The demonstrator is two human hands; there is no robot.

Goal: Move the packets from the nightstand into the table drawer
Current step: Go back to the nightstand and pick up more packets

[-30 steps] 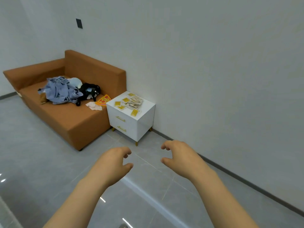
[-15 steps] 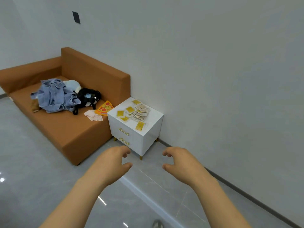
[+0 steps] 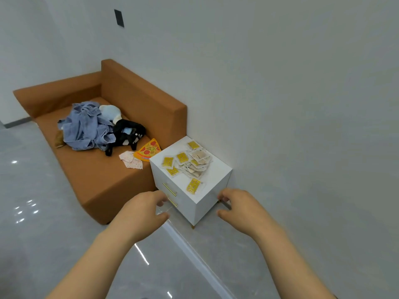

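The packets [image 3: 191, 164] lie on top of the white nightstand [image 3: 212, 176], right of centre in the frame, against the wall. Five yellow ones can be counted: one at the back near the wall, two side by side at the left, one below those, and one alone toward the front edge. Beside them a loose heap of pale, beige-toned packets overlaps too much to count. Printing shows on the yellow faces, but no writing can be read.

The nightstand has two drawer fronts facing lower left, each with a slim gold bar handle [image 3: 169, 189], and gold feet.

The left hand [image 3: 144, 212] hangs in front of the lower drawer, fingers curled loosely and apart, holding nothing. The right hand [image 3: 239, 209] sits at the nightstand's right lower corner, thumb and fingers spread in a half-open curve, also empty. Whether either hand touches the cabinet cannot be told.

Left of the nightstand stands an orange-brown sofa [image 3: 92, 175]. On its seat: a blue crumpled garment [image 3: 86, 126], a pale stuffed shape, a black item [image 3: 126, 134], a pizza-slice toy [image 3: 148, 151] with tiny illegible lettering, and a patterned cloth [image 3: 130, 161]. A dark plate [image 3: 119, 17] is on the wall at upper left.
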